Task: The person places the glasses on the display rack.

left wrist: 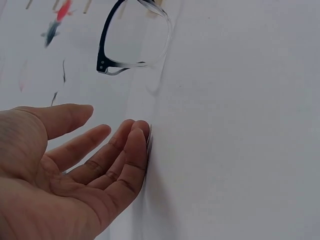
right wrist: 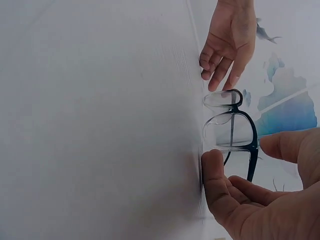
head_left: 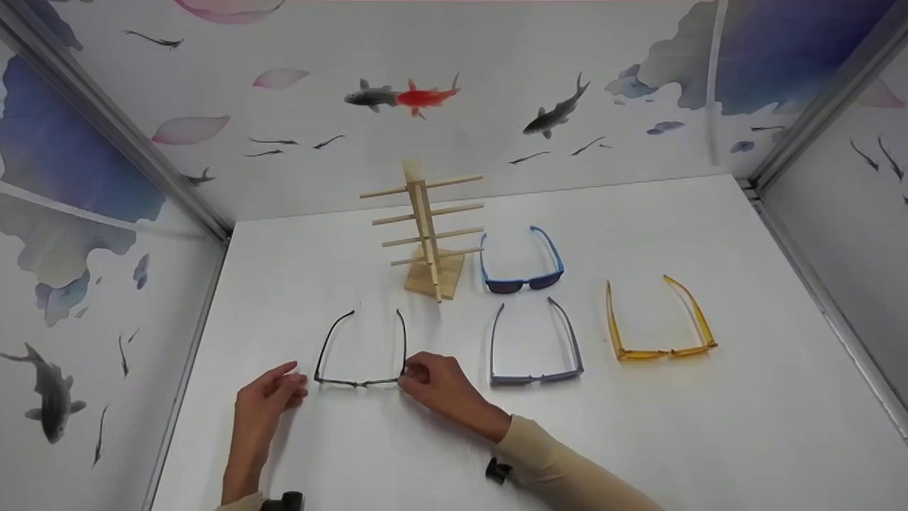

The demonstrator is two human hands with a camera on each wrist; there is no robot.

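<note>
Black-and-clear eyeglasses [head_left: 355, 384] rest on the white table, temples unfolded and pointing away from me. My right hand [head_left: 443, 387] is at their right front corner, thumb and fingers around the hinge. In the right wrist view, the thumb [right wrist: 280, 145] meets the top corner of the eyeglasses [right wrist: 254, 132], with curled fingers [right wrist: 214, 165] by the lower rim. To the left of the frame, my left hand [head_left: 262, 404] lies on its side, holding nothing. Its fingers [left wrist: 132, 155] are loosely bent in the left wrist view, apart from the eyeglasses [left wrist: 102, 55].
A wooden display rack [head_left: 423, 227] with several crossbars stands behind the eyeglasses. Blue sunglasses [head_left: 525, 284] sit beside its base. Grey-purple glasses [head_left: 535, 380] and yellow glasses [head_left: 642, 354] lie to the right, temples unfolded. Printed panels [head_left: 468, 142] enclose the table's back and sides.
</note>
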